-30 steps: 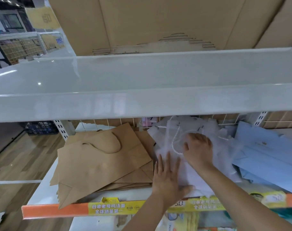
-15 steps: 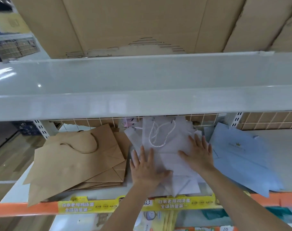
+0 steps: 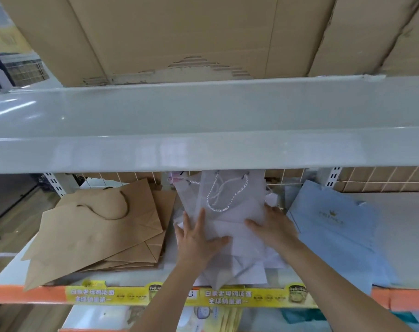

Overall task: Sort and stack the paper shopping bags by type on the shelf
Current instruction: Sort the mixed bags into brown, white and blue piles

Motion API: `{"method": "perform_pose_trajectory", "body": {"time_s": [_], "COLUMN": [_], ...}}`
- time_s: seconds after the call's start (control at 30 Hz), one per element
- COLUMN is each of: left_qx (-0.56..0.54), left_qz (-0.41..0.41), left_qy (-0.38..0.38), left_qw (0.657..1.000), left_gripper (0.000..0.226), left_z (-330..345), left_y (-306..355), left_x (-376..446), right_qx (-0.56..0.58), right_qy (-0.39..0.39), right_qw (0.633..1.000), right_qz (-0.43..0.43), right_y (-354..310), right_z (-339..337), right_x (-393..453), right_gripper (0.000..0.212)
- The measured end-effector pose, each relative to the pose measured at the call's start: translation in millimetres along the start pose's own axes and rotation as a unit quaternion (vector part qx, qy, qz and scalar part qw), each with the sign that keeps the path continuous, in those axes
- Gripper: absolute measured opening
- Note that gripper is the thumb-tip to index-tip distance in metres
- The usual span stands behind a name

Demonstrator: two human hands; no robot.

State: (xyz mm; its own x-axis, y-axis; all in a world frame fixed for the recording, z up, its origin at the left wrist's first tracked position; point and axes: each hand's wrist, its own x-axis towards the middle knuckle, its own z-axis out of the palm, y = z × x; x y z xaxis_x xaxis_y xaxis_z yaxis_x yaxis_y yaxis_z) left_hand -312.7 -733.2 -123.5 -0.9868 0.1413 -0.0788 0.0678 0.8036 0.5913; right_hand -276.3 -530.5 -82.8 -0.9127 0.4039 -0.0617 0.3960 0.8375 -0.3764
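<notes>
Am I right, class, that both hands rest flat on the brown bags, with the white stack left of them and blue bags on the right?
Not quite. In the head view the left hand and right hand rest flat on the white stack; the brown bags lie left of it, blue bags on the right.

Left hand (image 3: 199, 238) and right hand (image 3: 273, 226) lie flat, fingers spread.
</notes>
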Motion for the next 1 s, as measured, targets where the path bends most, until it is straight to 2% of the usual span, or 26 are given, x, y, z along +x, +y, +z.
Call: {"method": "perform_pose_trajectory", "body": {"time_s": [0.13, 0.23, 0.33, 0.43, 0.53, 0.63, 0.7, 0.8, 0.87, 0.93, 1.0], "left_qx": [0.039, 0.127, 0.221, 0.195, 0.170, 0.185, 0.195, 0.164, 0.145, 0.148, 0.141], "left_qz": [0.010, -0.001, 0.038, 0.072, 0.085, 0.081, 0.086, 0.116, 0.123, 0.110, 0.103], "left_qy": [-0.017, 0.001, 0.036, 0.042, 0.039, 0.040, 0.073, 0.142, 0.150, 0.144, 0.144], "left_qw": [0.999, 0.992, 0.974, 0.977, 0.981, 0.979, 0.974, 0.969, 0.970, 0.972, 0.974], "left_gripper": [0.109, 0.106, 0.092, 0.074, 0.066, 0.063, 0.063, 0.059, 0.052, 0.048, 0.051], "left_z": [-8, -15, -17, -12, -6, -4, -2, -1, 0, 3, 7], "left_y": [1, -1, 5, 7, 2, 1, 4, 11, 14, 15, 14], "left_x": [13, 19, 20, 12, 4, -2, -8, -18, -22, -25, -28], "right_qx": [0.039, -0.007, -0.054, -0.050, -0.065, -0.039, -0.015, 0.022, 0.067, 0.114, 0.071], "right_qy": [0.008, -0.008, 0.034, 0.079, 0.065, 0.028, 0.024, 0.063, 0.085, 0.076, 0.037], "right_qw": [0.998, 0.998, 0.996, 0.992, 0.985, 0.987, 0.987, 0.982, 0.980, 0.985, 0.996], "right_qz": [-0.040, -0.064, -0.061, -0.079, -0.145, -0.153, -0.160, -0.177, -0.165, -0.106, -0.049], "right_y": [4, 8, 3, -1, 3, 7, 9, 14, 20, 27, 38], "right_z": [1, 5, 6, 5, 6, 7, 7, 4, 5, 4, 4], "right_x": [-2, -2, -3, -6, -7, -11, -13, -17, -20, -24, -25], "right_gripper": [0.075, 0.063, 0.061, 0.077, 0.055, 0.050, 0.053, 0.055, 0.049, 0.043, 0.040]}}
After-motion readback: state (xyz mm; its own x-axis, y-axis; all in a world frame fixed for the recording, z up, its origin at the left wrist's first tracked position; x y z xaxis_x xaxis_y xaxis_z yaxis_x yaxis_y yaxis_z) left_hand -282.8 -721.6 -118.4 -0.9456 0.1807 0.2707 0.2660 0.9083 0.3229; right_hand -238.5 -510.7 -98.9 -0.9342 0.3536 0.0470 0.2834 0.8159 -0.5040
